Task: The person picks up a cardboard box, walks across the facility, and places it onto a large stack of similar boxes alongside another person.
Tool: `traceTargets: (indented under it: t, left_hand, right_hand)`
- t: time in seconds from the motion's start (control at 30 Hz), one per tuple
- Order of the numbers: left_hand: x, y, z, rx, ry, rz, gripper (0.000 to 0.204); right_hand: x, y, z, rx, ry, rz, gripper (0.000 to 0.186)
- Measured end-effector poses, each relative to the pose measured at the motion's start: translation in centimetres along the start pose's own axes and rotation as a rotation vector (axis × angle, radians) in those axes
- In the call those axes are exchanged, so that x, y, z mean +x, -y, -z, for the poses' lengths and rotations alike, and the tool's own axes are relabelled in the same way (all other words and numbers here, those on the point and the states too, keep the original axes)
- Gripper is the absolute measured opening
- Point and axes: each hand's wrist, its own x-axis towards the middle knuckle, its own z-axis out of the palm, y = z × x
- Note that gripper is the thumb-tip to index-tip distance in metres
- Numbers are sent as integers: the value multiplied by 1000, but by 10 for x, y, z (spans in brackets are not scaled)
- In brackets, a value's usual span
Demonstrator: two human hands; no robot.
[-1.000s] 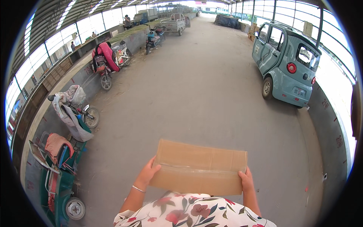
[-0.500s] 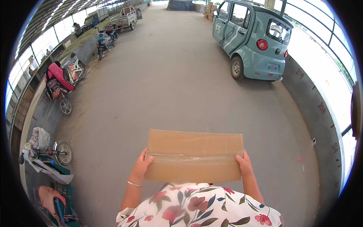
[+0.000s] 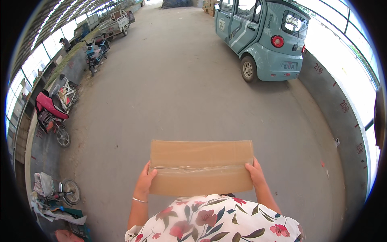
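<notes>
Held level in front of my body is a brown cardboard box (image 3: 201, 153), with clear tape running along the seam across its middle. My left hand (image 3: 146, 179) grips its left side, the thumb resting on the top near the tape. On the opposite side my right hand (image 3: 254, 172) holds it the same way, thumb on top by the seam. The other fingers of both hands are mostly hidden at the sides and beneath. The box's underside cannot be seen.
A pale blue small vehicle (image 3: 266, 44) stands ahead on the right beside a low grey wall (image 3: 342, 105). Along the left wall are parked a scooter with a pink cover (image 3: 50, 105), a blue scooter (image 3: 94, 52), a white cargo tricycle (image 3: 115, 25) and a nearer cycle (image 3: 68, 192).
The parked scooters on the left have shifted left and lower in view, and the blue vehicle sits slightly left and higher. Both hands keep their hold on the box.
</notes>
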Motion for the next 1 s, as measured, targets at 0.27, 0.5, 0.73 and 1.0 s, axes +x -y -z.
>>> traceTargets:
  t: [0.27,0.5,0.73,1.0]
  left_hand:
    - [74,-36,-21,33,-115,-117,47]
    - [129,-41,-48,-18,-135,-70,47]
    - [209,-50,-53,-23,-78,-19,45]
    - [349,-80,-57,0,80,38,51]
  right_hand:
    - [130,30,-4,-91,81,-2,54]
    - [193,54,9,-158,87,-28,56]
    - [245,57,12,-103,-1,-60,56]
    - [313,85,2,-87,-134,36,53]
